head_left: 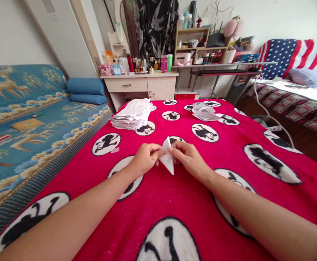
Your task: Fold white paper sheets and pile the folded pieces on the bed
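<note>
A small piece of folded white paper (167, 159) is held up over the red blanket, its pointed end facing down toward me. My left hand (148, 156) pinches its left side between thumb and fingers. On the right side, my right hand (186, 156) grips it the same way, thumb near the upper edge. Fingertips behind the paper are partly hidden. Farther off, a thick stack of white paper sheets (133, 114) lies to the left, and a small pile of folded paper (205, 111) lies to the right.
The red blanket (153, 203) with black-and-white oval figures covers the surface under my hands. A small pale scrap (115, 150) lies on it at left. A blue patterned sofa (52, 119) stands left, a dresser (136, 84) with bottles behind, and a white cable (269, 112) hangs at right.
</note>
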`<action>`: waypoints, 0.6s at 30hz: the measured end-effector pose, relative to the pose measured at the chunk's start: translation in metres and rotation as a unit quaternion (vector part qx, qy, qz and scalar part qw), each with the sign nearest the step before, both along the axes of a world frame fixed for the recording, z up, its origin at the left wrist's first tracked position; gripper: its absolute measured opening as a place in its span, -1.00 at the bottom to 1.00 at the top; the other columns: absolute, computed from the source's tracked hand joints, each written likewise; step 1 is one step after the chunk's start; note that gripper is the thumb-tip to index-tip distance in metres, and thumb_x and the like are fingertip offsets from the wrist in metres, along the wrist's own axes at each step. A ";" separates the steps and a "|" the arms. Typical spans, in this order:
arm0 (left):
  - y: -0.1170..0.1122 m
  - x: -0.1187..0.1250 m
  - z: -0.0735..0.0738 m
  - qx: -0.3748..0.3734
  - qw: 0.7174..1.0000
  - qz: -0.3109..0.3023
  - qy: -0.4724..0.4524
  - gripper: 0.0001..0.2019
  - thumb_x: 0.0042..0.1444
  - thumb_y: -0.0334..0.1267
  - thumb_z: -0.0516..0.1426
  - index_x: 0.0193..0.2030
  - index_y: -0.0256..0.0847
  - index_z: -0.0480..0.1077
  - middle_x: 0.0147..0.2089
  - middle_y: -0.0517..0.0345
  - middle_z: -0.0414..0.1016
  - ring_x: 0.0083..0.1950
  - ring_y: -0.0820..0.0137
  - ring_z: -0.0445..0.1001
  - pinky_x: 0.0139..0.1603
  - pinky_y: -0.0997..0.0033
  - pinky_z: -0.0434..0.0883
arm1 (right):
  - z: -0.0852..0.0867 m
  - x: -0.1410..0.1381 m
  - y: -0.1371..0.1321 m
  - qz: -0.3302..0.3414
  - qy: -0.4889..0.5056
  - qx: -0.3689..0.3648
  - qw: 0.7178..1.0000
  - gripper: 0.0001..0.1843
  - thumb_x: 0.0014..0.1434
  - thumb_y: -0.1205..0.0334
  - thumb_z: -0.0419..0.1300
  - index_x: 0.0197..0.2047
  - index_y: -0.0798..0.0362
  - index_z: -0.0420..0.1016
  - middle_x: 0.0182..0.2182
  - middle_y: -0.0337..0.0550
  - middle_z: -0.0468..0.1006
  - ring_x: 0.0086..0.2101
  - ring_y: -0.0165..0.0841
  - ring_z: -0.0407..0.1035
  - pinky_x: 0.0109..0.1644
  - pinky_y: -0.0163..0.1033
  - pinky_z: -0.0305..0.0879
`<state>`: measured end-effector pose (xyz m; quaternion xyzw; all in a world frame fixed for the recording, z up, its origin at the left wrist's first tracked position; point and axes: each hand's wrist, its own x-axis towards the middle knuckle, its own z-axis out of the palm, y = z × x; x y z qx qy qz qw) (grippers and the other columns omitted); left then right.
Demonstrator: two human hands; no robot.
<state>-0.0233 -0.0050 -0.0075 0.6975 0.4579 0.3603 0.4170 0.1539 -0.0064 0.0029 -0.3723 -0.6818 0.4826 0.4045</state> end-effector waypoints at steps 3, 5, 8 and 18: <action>-0.006 0.004 0.003 0.003 0.998 -0.031 0.046 -0.73 0.12 -0.23 0.08 -0.56 -0.28 0.30 -0.67 0.28 0.27 -0.62 0.56 0.25 -0.58 0.58 0.16 | -0.002 0.002 0.003 -0.045 -0.045 0.040 0.997 -0.64 0.19 0.02 0.09 -0.52 0.07 0.24 -0.62 -0.33 0.23 -0.57 -0.50 0.12 -0.53 -0.36 0.00; -0.010 0.007 0.005 0.004 0.997 -0.044 0.061 -0.72 0.12 -0.24 0.08 -0.58 -0.28 0.28 -0.67 0.28 0.27 -0.62 0.56 0.25 -0.58 0.58 0.16 | -0.003 0.003 0.003 -0.074 -0.072 0.064 0.993 -0.62 0.20 0.04 0.06 -0.56 0.06 0.20 -0.64 -0.34 0.17 -0.59 -0.52 0.06 -0.54 -0.36 -0.08; -0.014 0.009 0.007 -0.018 0.997 -0.061 0.051 -0.73 0.12 -0.21 0.08 -0.55 -0.28 0.30 -0.67 0.28 0.27 -0.62 0.55 0.26 -0.58 0.57 0.16 | -0.003 0.003 0.002 -0.115 -0.092 0.086 0.985 -0.59 0.21 0.11 0.03 -0.62 0.05 0.10 -0.67 -0.35 0.07 -0.60 -0.53 -0.02 -0.55 -0.34 -0.15; -0.013 0.008 0.005 -0.023 0.993 -0.111 0.033 -0.67 0.11 -0.20 0.11 -0.63 -0.24 0.20 -0.68 0.29 0.23 -0.62 0.55 0.24 -0.59 0.56 0.14 | 0.001 -0.001 -0.004 -0.110 -0.031 0.026 0.993 -0.54 0.15 -0.03 0.14 -0.62 0.05 0.12 -0.66 -0.34 0.08 -0.60 -0.52 -0.04 -0.57 -0.33 -0.15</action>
